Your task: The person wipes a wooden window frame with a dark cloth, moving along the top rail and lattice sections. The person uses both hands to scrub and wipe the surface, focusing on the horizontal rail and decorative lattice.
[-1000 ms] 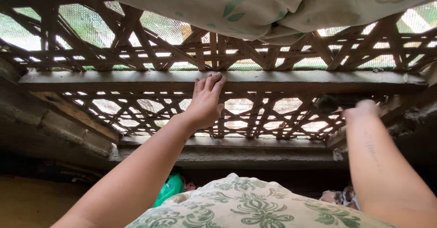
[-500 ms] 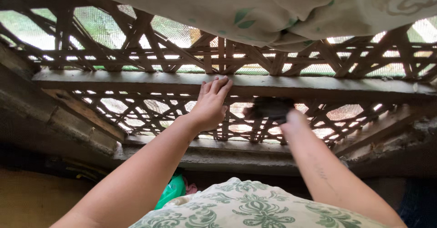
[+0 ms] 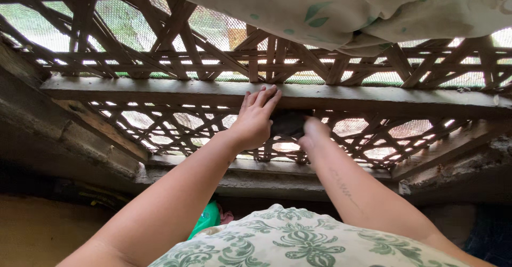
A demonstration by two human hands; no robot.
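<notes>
Left hand [image 3: 256, 118] open, flat on wood beam [image 3: 133, 90], likely for balance. Right hand [image 3: 313, 131] closed on dark rag [image 3: 288, 123], pressed on lattice [image 3: 160, 128] under beam, likely to wipe.

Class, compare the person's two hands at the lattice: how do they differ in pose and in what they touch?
The left hand lies open, fingers spread flat against the wooden beam; the right hand is closed round a dark cloth. The left hand holds nothing; the right grips. Both reach up to the lattice, side by side.
</notes>
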